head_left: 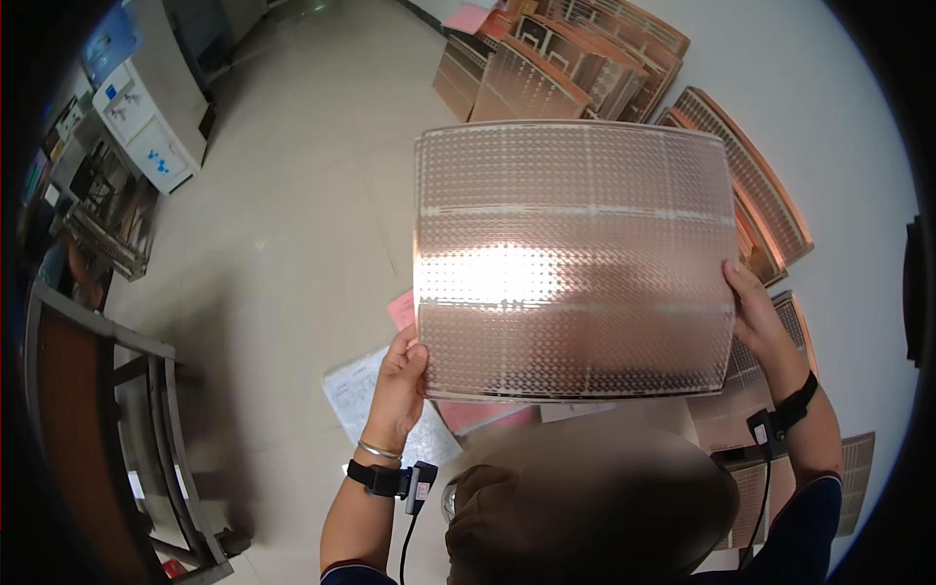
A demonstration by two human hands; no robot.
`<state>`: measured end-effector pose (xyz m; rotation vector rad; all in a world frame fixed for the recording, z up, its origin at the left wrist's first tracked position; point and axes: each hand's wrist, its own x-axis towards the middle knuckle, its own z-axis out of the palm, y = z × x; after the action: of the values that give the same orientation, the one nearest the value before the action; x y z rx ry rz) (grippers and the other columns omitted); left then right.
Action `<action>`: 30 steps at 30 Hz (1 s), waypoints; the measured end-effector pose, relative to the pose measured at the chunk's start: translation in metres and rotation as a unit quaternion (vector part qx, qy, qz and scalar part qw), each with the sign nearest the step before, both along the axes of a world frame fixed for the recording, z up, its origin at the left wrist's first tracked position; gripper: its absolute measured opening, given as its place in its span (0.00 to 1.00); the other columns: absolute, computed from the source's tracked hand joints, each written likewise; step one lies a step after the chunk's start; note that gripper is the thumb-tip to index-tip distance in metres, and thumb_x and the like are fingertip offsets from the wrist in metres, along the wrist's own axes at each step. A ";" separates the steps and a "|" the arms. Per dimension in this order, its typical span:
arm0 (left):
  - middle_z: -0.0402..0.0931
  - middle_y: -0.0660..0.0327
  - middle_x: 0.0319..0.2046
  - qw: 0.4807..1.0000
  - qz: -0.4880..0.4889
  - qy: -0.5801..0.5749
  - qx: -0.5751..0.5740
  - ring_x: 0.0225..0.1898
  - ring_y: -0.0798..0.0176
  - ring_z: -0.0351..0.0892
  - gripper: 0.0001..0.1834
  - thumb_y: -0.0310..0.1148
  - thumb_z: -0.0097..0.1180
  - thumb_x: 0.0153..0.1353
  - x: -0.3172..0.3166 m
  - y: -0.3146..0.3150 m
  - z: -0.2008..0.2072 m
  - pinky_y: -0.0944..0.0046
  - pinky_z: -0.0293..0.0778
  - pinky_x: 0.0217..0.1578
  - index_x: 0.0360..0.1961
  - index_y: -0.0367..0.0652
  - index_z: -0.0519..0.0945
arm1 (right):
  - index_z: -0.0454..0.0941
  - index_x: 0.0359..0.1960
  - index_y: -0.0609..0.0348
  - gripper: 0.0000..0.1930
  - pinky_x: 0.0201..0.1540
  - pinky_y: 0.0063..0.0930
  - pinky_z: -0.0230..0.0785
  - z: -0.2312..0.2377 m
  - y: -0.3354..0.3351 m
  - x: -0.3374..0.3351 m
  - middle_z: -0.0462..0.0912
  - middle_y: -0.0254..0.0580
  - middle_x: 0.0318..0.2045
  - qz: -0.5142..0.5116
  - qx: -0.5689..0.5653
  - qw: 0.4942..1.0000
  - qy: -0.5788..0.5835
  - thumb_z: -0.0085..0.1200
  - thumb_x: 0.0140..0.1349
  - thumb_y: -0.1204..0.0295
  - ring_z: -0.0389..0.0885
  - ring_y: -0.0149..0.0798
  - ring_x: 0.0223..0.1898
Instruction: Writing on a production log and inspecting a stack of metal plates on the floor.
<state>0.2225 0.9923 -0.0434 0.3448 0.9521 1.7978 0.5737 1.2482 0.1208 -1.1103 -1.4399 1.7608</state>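
A large, thin copper-coloured panel (575, 341), covered in a fine grid of small marks, is held up in front of me. Pale bands cross it and a bright glare lies on its left half. My left hand (398, 375) grips its lower left edge, thumb on the face. On the right edge, my right hand (756, 312) is closed around the border, its thumb in front; the other fingers are partly hidden. Beneath the panel, a printed white sheet (361, 395) and pink paper (487, 416) show in part.
Stacks of similar copper panels (531, 83) lean at the far wall, with more panels (751, 166) along the right wall. A water dispenser (141, 127) stands far left. A brown-topped metal-framed table (68, 409) is at near left. A blurred dark brown rounded shape (604, 497) lies close below.
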 end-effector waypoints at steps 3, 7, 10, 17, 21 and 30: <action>0.75 0.59 0.49 1.000 0.008 0.021 -0.006 0.50 0.66 0.74 0.18 0.29 0.47 0.66 -0.005 0.001 -0.003 0.64 0.68 0.54 0.57 0.39 0.67 | 0.65 0.57 0.66 0.20 0.49 0.29 0.73 0.001 0.003 -0.008 0.75 0.45 0.49 -0.002 -0.014 1.000 0.009 0.42 0.69 0.65 0.78 0.36 0.47; 0.75 0.58 0.49 0.998 0.032 0.046 -0.026 0.50 0.66 0.74 0.16 0.27 0.43 0.67 -0.009 0.003 -0.008 0.65 0.67 0.55 0.56 0.37 0.68 | 0.66 0.55 0.66 0.19 0.47 0.28 0.75 -0.002 0.007 -0.016 0.76 0.47 0.48 -0.005 -0.025 0.999 0.020 0.42 0.69 0.66 0.79 0.37 0.46; 0.76 0.58 0.48 0.998 0.037 0.048 -0.027 0.49 0.66 0.74 0.17 0.27 0.44 0.67 -0.010 0.003 -0.015 0.64 0.68 0.54 0.56 0.37 0.68 | 0.67 0.54 0.66 0.18 0.46 0.29 0.75 -0.005 0.010 -0.018 0.76 0.48 0.47 0.006 -0.034 0.999 0.026 0.43 0.69 0.66 0.79 0.37 0.45; 0.75 0.58 0.49 0.997 0.042 0.045 -0.036 0.50 0.65 0.74 0.17 0.26 0.44 0.67 -0.004 0.003 -0.017 0.64 0.68 0.54 0.56 0.37 0.67 | 0.68 0.55 0.64 0.18 0.46 0.30 0.75 0.003 0.000 -0.027 0.78 0.46 0.46 -0.013 -0.026 0.999 0.039 0.44 0.69 0.66 0.80 0.37 0.43; 0.74 0.57 0.50 0.998 0.035 0.046 -0.039 0.51 0.64 0.73 0.17 0.27 0.42 0.68 -0.003 0.004 -0.016 0.63 0.68 0.54 0.57 0.38 0.67 | 0.68 0.56 0.62 0.18 0.46 0.30 0.75 0.001 0.002 -0.023 0.78 0.45 0.47 0.007 -0.024 0.998 0.049 0.44 0.69 0.66 0.80 0.36 0.43; 0.74 0.57 0.50 0.998 0.035 0.040 -0.039 0.50 0.63 0.74 0.17 0.28 0.42 0.68 -0.004 0.007 -0.017 0.62 0.69 0.54 0.57 0.38 0.67 | 0.68 0.55 0.63 0.19 0.46 0.29 0.75 0.001 0.002 -0.022 0.78 0.44 0.46 -0.006 -0.028 0.999 0.038 0.45 0.68 0.65 0.81 0.35 0.43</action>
<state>0.2189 0.9997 -0.0605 0.3389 1.0991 1.8166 0.5513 1.2503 0.1215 -1.0664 -1.3450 1.8249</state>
